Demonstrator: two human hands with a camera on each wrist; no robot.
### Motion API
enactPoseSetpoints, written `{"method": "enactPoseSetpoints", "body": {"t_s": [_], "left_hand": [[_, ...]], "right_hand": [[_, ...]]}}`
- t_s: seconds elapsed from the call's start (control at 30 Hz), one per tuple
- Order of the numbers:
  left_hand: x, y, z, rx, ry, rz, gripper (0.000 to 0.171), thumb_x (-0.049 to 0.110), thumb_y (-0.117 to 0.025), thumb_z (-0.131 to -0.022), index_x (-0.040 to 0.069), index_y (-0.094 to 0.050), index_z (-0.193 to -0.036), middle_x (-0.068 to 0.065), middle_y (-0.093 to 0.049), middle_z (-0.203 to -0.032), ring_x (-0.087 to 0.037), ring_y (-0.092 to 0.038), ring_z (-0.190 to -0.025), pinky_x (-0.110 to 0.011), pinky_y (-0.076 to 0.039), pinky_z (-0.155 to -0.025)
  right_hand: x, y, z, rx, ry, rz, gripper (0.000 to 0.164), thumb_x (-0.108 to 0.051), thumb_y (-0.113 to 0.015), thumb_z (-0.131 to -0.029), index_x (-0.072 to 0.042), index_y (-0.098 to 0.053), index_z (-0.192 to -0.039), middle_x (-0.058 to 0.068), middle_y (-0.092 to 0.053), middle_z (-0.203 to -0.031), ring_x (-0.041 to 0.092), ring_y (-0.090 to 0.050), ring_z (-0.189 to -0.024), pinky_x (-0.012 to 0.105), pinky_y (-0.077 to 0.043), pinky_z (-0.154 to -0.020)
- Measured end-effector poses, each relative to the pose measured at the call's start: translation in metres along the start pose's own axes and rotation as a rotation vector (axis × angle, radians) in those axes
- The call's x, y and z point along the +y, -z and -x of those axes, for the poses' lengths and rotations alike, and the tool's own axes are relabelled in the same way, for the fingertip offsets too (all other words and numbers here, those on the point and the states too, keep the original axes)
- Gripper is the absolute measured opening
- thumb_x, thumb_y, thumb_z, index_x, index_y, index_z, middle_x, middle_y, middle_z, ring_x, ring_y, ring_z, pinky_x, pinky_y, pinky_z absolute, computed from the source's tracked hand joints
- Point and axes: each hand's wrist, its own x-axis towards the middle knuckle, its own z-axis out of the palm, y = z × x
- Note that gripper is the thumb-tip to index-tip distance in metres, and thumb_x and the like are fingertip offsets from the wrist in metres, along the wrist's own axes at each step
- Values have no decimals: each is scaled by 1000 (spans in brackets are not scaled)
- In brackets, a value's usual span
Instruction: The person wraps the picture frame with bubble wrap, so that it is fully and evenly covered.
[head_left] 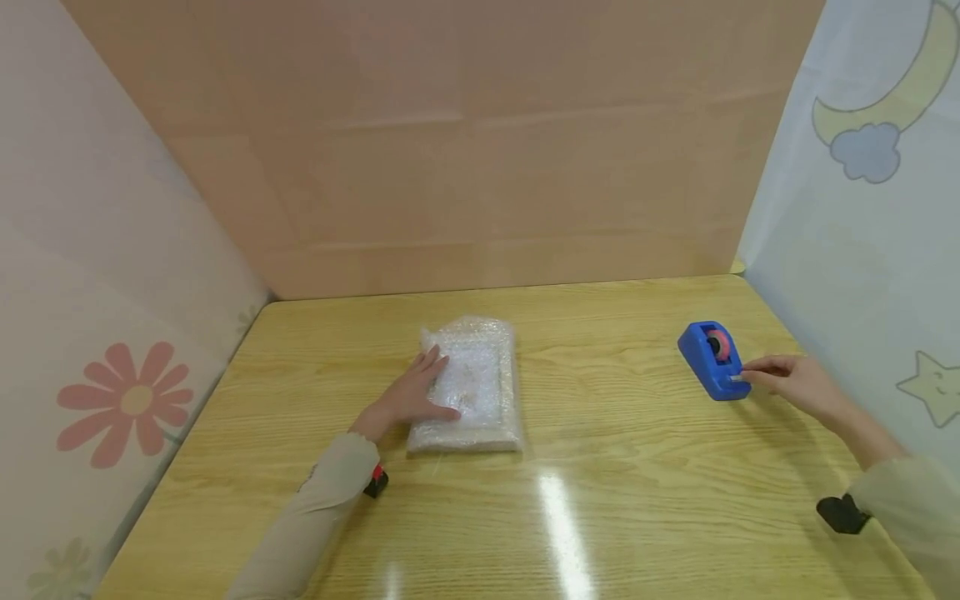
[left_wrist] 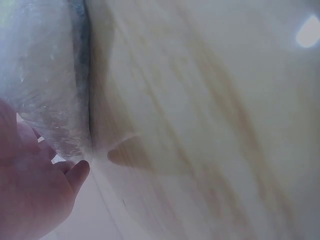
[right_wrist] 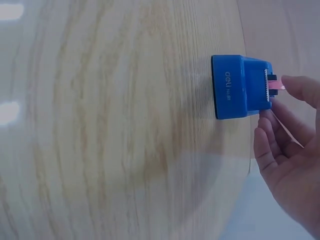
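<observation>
A flat rectangular package in bubble wrap [head_left: 483, 375] lies left of the table's middle. My left hand [head_left: 408, 396] rests on its left side with fingers and thumb spread; in the left wrist view the thumb lies at the corner of the wrap [left_wrist: 55, 100]. Far to the right stands a blue tape dispenser [head_left: 699, 358] holding a pink-cored roll [head_left: 720, 343]. At its cutting end my right hand [head_left: 806, 390] pinches the tape's free end between thumb and forefinger. In the right wrist view the tape end [right_wrist: 276, 85] meets the thumb just beyond the toothed cutter.
The wooden table [head_left: 600, 500] reaches back to a plain tan sheet [head_left: 480, 167]. Patterned walls border it, a flower [head_left: 135, 400] on the left one and a moon [head_left: 892, 92] on the right one. Light glares off the front of the tabletop.
</observation>
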Motion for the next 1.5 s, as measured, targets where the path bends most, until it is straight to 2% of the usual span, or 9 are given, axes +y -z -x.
{"method": "enactPoseSetpoints", "body": {"t_s": [0.17, 0.33, 0.47, 0.7, 0.8, 0.93, 1.03, 1.13, 1.5], "left_hand": [[-3, -2, 0, -2, -8, -14, 103, 55, -70, -68, 10, -18, -145, -7, 2, -152, -31, 2, -138, -50, -13, -108], [-5, -4, -1, -5, -10, -18, 104, 56, -70, -68, 10, -17, -145, -6, 3, -152, -30, 2, -138, -49, -12, -109], [-3, -2, 0, -4, -12, -18, 104, 56, -70, -68, 10, -17, -145, -6, 3, -152, -30, 2, -138, -50, -12, -108], [-2, -2, 0, -4, -13, -4, 103, 54, -71, -69, 9, -18, -145, -7, 3, -152, -31, 3, -138, -51, -12, -108], [-2, -2, 0, -5, -10, -3, 103, 53, -71, -69, 9, -18, -145, -7, 3, -152, -30, 3, -138, -50, -12, -108], [-3, -2, 0, -7, -7, -3, 103, 53, -71, -69, 9, -18, -145, -6, 3, -152, -30, 3, -138, -49, -12, -109], [-3, -2, 0, -5, -9, -5, 103, 53, -71, -69, 9, -18, -145, -7, 3, -152, -30, 3, -138, -50, -13, -109], [-4, -2, -1, -4, -7, -9, 104, 54, -71, -68, 10, -17, -145, -6, 3, -152, -30, 3, -138, -50, -13, -108], [-4, -3, 0, -6, -3, 2, 104, 54, -71, -68, 10, -17, -145, -6, 4, -152, -29, 4, -138, -50, -11, -108]], "right_hand": [[0, -2, -4, 8, -20, -32, 43, -33, -56, -89, 5, -61, -108, -12, -60, -89, -3, -53, -74, 29, -47, -63], [-2, -4, -6, -32, -14, -12, 42, -31, -56, -90, 7, -61, -108, -7, -62, -91, -8, -49, -75, 26, -46, -65], [-1, -3, -9, -50, -21, -10, 41, -30, -57, -89, 7, -62, -107, -12, -60, -89, -12, -46, -75, 23, -45, -66], [1, -1, -12, -61, -7, 19, 37, -31, -60, -87, 2, -65, -103, -5, -62, -94, -12, -45, -76, 27, -45, -67], [0, -1, -13, -19, 52, 44, 27, -25, -63, -86, 0, -68, -95, -3, -62, -92, -10, -47, -73, 27, -46, -63], [-5, -3, -12, 73, 200, 109, 8, -11, -67, -81, -4, -70, -81, -1, -63, -79, -6, -50, -66, 22, -47, -55], [-11, -5, -10, 124, 259, 169, 3, -6, -68, -79, -4, -68, -76, 0, -62, -73, -6, -49, -62, 20, -45, -52], [-14, -7, -7, 136, 235, 184, 7, -8, -67, -81, -2, -68, -78, 3, -63, -74, -8, -48, -62, 21, -45, -51], [-10, -5, 4, 59, 87, 34, 31, -23, -55, -91, 5, -63, -97, 4, -66, -81, 0, -54, -70, 22, -44, -57]]}}
